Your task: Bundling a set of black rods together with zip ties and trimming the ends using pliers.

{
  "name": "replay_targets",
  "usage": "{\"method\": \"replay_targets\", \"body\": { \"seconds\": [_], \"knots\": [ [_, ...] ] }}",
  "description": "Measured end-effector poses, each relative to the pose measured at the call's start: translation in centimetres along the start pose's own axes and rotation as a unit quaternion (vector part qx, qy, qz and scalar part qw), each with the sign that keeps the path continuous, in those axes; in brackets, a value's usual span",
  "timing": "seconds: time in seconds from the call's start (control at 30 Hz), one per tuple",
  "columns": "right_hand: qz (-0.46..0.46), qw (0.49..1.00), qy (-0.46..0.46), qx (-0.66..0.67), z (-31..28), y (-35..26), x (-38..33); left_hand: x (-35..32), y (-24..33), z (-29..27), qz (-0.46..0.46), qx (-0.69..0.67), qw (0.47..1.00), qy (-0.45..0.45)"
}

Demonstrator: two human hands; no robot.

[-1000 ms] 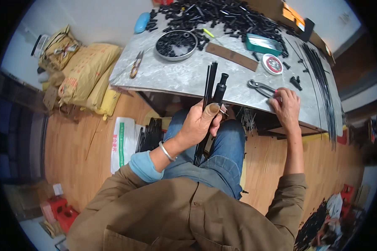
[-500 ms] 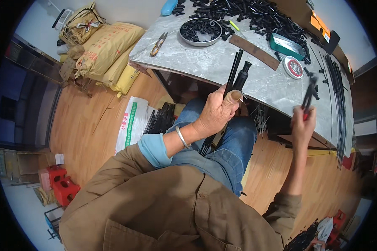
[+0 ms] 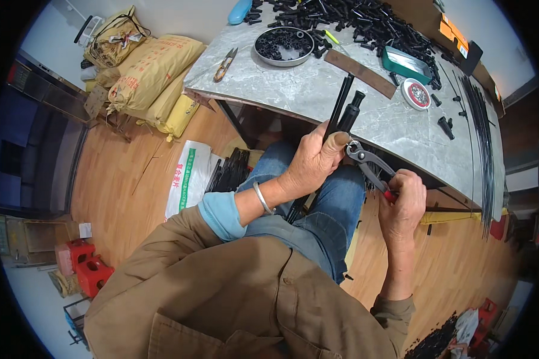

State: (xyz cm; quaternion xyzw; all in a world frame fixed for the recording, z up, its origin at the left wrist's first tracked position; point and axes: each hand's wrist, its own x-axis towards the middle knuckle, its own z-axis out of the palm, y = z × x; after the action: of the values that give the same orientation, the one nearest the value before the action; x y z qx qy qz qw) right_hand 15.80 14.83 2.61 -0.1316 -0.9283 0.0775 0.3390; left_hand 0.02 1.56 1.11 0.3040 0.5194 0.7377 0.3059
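My left hand is closed around a black tubular piece with a stepped tip and several thin black rods, all pointing up and tilted slightly right. Their lower ends run down between my knees. A pair of pincers with dark jaws and red grips is in my right hand, fingers wrapped around the handles. The rounded jaws are right beside my left thumb, close to the tube. What lies between the jaws is too small to tell.
On the grey table are a round metal dish of small black parts, snips, a brown strip, a green box, a white dish, piled black fittings and long rods. Sacks lie at left.
My right hand has come down and left from over the table's right side, bringing the pincers to my left thumb. My left hand keeps its hold and has barely shifted.
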Motion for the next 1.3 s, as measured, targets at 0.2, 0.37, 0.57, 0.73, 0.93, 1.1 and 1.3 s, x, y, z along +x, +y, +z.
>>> {"method": "replay_targets", "body": {
  "seconds": [0.2,0.37,0.57,0.73,0.93,1.1,1.3],
  "knots": [
    [0.381,0.681,-0.309,0.544,-1.1,-1.5,-2.0,-0.2,0.4,0.1,0.002,0.050,0.999,-0.013],
    [0.369,0.419,-0.433,0.708,-3.3,-1.5,-1.2,-0.6,0.2,0.2,0.009,0.049,0.998,-0.037],
    [0.248,0.818,-0.230,0.464,-3.2,-1.7,-2.6,-0.8,0.7,-0.9,-0.034,-0.033,0.998,-0.039],
    [0.388,0.488,-0.423,0.657,-3.6,-1.8,-3.6,-1.5,0.9,0.5,0.009,0.000,1.000,-0.011],
    [0.056,0.927,-0.187,0.322,-3.5,-1.5,-1.4,-1.3,0.9,-0.3,0.015,-0.014,1.000,0.013],
    [0.396,0.475,-0.348,0.705,-3.1,-2.9,-4.6,-1.7,1.5,-0.4,0.014,0.009,1.000,-0.005],
    [0.346,0.432,-0.440,0.707,-3.3,-2.3,-2.6,-2.1,1.8,-0.1,-0.005,-0.008,1.000,-0.011]
  ]
}}
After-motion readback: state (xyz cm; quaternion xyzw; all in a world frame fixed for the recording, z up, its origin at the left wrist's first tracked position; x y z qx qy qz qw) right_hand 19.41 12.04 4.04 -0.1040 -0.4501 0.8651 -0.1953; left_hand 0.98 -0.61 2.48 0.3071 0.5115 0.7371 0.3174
